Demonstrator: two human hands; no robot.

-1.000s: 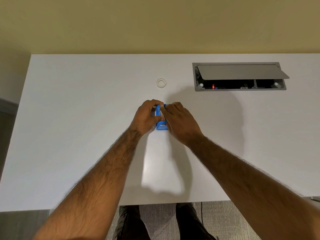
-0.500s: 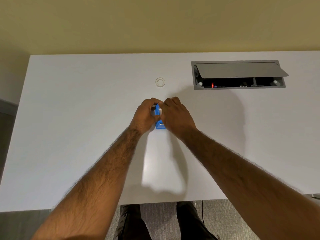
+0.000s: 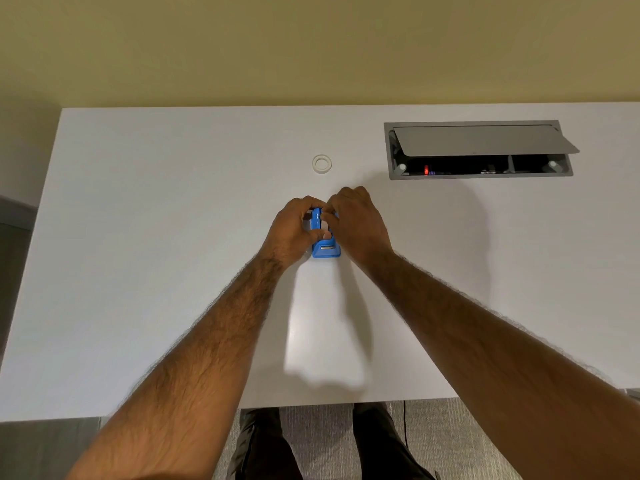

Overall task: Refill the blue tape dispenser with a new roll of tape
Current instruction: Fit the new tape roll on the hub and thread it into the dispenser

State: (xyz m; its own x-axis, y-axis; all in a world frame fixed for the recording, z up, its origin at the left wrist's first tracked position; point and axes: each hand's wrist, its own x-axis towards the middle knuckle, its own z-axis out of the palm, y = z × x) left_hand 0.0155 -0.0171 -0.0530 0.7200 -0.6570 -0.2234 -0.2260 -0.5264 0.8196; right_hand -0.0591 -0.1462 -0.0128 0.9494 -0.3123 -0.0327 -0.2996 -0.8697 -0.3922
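The blue tape dispenser (image 3: 325,249) stands on the white desk (image 3: 138,271), its cutter end towards me. My left hand (image 3: 292,230) wraps its left side, thumb on top. My right hand (image 3: 356,226) closes over its right side, fingertips pinching at the top where a pale strip shows; whether that is tape I cannot tell. Most of the dispenser's body is hidden by both hands. A small clear tape ring (image 3: 322,163) lies flat on the desk beyond the hands, apart from them.
A grey cable box (image 3: 394,174) is set into the desk at the back right, its lid (image 3: 485,140) tilted open and a red light inside. The desk's front edge runs just above my legs. A yellow wall stands behind the desk.
My right hand has shifted slightly up and to the right along the dispenser's top. The left hand keeps its hold. The ring on the desk has not moved.
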